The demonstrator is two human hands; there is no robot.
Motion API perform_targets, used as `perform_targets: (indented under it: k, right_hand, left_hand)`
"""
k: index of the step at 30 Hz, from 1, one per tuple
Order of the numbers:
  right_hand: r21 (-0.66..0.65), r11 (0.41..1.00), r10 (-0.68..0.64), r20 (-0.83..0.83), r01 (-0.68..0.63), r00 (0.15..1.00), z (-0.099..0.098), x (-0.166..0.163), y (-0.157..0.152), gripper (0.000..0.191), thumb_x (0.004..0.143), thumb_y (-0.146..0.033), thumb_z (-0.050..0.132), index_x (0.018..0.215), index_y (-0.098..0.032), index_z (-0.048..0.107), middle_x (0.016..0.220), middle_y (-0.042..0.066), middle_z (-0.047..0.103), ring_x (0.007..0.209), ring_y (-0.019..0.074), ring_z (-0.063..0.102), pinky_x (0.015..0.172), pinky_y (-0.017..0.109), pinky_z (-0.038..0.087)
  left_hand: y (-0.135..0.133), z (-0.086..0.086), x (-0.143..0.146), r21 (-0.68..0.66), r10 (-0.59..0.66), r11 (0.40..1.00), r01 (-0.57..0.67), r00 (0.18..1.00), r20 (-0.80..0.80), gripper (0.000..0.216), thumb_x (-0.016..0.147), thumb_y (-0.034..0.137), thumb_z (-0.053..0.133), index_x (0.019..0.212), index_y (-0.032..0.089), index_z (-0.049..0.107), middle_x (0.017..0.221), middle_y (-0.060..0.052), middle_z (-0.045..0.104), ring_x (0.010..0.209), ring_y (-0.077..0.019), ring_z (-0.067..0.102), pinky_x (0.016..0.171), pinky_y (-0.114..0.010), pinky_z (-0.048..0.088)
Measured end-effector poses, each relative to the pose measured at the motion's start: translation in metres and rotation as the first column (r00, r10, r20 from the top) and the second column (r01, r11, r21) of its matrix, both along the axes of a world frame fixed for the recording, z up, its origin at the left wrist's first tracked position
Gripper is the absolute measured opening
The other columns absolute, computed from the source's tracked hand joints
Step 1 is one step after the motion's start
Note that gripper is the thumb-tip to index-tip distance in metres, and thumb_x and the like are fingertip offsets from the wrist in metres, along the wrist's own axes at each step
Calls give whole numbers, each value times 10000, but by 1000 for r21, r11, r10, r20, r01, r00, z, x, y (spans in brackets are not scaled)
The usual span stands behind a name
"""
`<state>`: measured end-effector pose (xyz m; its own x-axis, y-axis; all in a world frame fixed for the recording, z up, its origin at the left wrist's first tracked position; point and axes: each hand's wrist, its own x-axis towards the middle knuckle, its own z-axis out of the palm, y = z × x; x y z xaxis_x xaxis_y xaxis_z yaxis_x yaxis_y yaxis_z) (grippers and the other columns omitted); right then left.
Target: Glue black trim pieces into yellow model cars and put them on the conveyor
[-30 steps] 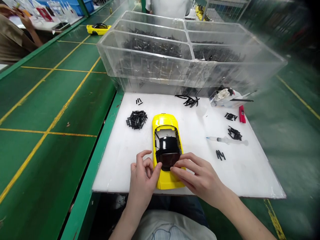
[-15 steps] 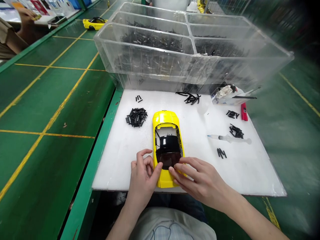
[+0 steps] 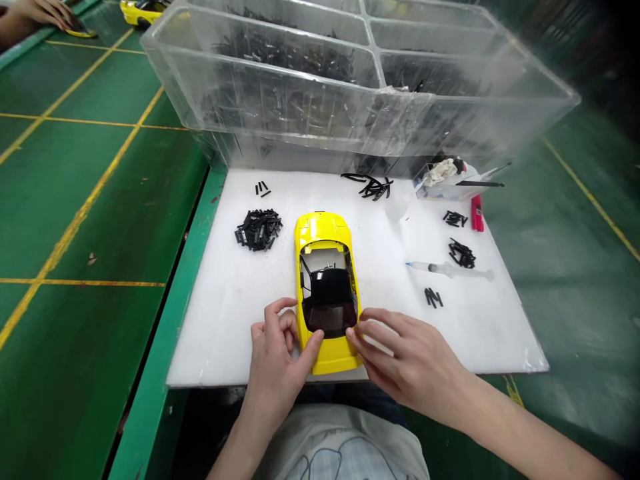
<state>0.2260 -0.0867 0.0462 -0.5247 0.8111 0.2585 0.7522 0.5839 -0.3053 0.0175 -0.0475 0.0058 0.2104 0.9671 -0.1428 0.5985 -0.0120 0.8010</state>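
A yellow toy car body lies on the white work board, its front end pointing away from me. Its roof is glossy black, with a dark rear window behind it. My left hand grips the car's left rear side, thumb on top by the window's corner and fingers curled against the flank. On the opposite side, my right hand has its thumb at the window's right rear corner and its fingers along the car's edge. Whether a small part sits under the right fingertips is hidden.
Small black strips are heaped at left, with curved black pieces behind. A syringe, more black pieces and a red object lie right. A clear divided bin stands behind; a green conveyor runs left.
My view has shifted, so the board sits further left and higher. My right thumb has slid outward to the window's corner. A co-worker's hand at far left now holds a yellow part lower.
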Motion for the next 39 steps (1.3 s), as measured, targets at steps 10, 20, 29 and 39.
perform_targets:
  k: [10, 20, 29, 39]
  right_hand:
    - [-222, 931, -362, -458, 290, 812, -33, 8, -10, 341, 940, -158, 525, 1233, -251, 672, 1135, 93, 682, 1049, 194, 683, 858, 318, 611]
    - [-406, 876, -475, -636, 260, 608, -36, 8, -12, 248, 941, -251, 550, 1081, -263, 754, 1069, 74, 711, 1026, 200, 682, 873, 321, 594]
    - [-146, 956, -291, -385, 253, 876, -36, 0, -18, 291, 924, -214, 527, 1114, -257, 744, 1192, 115, 638, 1062, 226, 652, 850, 382, 598]
    - [-608, 738, -671, -612, 293, 419, -47, 0, 1, 339, 931, -374, 523, 1097, -177, 743, 917, 81, 741, 681, 162, 674, 653, 294, 577]
  left_hand:
    - [3, 0, 0, -16, 12, 1000, -11, 1000, 21, 383, 829, 444, 564, 1116, 224, 437, 608, 95, 436, 577, -157, 466, 742, -339, 393]
    - [4, 2, 0, -34, 6, 999, -5, 999, 43, 374, 833, 429, 553, 1112, 214, 426, 627, 114, 411, 559, -126, 437, 781, -336, 365]
    - [4, -5, 0, -43, 30, 999, -24, 991, 134, 409, 780, 430, 618, 1082, 228, 430, 587, 128, 390, 516, -120, 403, 697, -288, 336]
    - [6, -8, -2, -32, 21, 999, -15, 982, 186, 414, 794, 446, 635, 1091, 227, 449, 597, 115, 432, 522, -118, 441, 638, -263, 346]
